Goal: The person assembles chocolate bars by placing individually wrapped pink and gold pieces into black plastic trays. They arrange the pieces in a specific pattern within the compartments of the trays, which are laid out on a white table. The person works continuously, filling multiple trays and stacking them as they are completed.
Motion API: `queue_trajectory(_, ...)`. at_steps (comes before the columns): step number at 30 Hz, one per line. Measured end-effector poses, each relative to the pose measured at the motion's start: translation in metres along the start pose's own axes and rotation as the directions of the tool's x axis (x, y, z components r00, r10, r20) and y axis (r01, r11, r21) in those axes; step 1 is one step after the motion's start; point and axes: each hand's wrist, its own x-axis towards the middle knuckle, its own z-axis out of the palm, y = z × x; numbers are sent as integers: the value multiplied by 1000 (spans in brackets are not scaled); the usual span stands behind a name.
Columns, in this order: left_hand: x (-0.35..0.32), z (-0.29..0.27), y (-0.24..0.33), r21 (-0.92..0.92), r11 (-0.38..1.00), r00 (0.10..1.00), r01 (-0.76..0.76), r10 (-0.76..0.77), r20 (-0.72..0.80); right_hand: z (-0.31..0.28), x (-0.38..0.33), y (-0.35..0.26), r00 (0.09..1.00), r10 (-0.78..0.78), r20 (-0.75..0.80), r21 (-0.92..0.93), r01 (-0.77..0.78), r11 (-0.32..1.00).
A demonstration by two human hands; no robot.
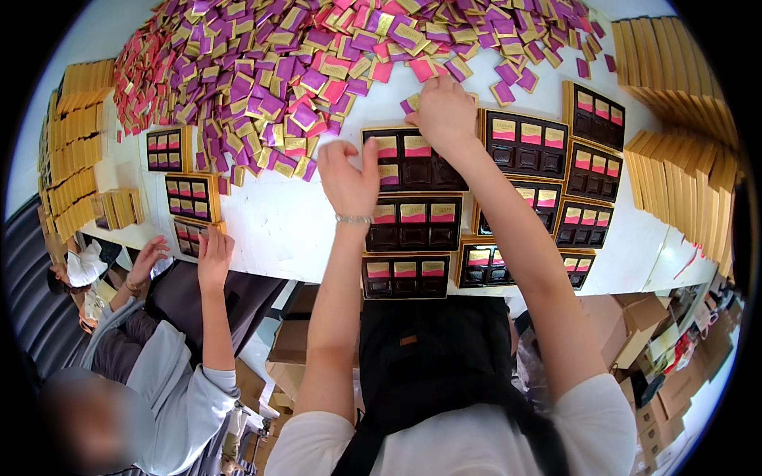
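Note:
My left hand (349, 178) is at the left edge of a gold-rimmed box (440, 176) with a dark compartmented tray. Its thumb is apart from the curled fingers, and no held thing shows. Two pink-and-gold wrapped squares (417, 146) show in the tray's far row, with a purple-and-gold square (389, 174) in the near left compartment. My right hand (443, 111) reaches over the far side of this box, thumb and fingers apart. Its fingertips touch the near edge of a heap of wrapped squares (317, 63); my forearm hides the box's right part.
Several similar part-filled boxes (413, 224) stand close around and under my right forearm. Upright stacks of gold box pieces (679, 186) line the right; more stacks (75, 174) are at the left. A co-worker's hands (214, 250) are by three boxes. Cardboard cartons (635, 317) lie below the table.

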Motion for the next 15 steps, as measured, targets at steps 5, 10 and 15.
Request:
queue_trajectory(5,92,37,28,-265,937,960,-227,261,104,10,14,-6,999,26,-37,70,-24,997)
queue_trajectory(10,143,91,48,-300,705,580,-643,704,411,-26,-47,0,968,139,-208,503,-16,864)
queue_trajectory(15,137,114,58,-184,615,429,-767,705,565,-10,-107,0,993,13,-113,563,53,825)
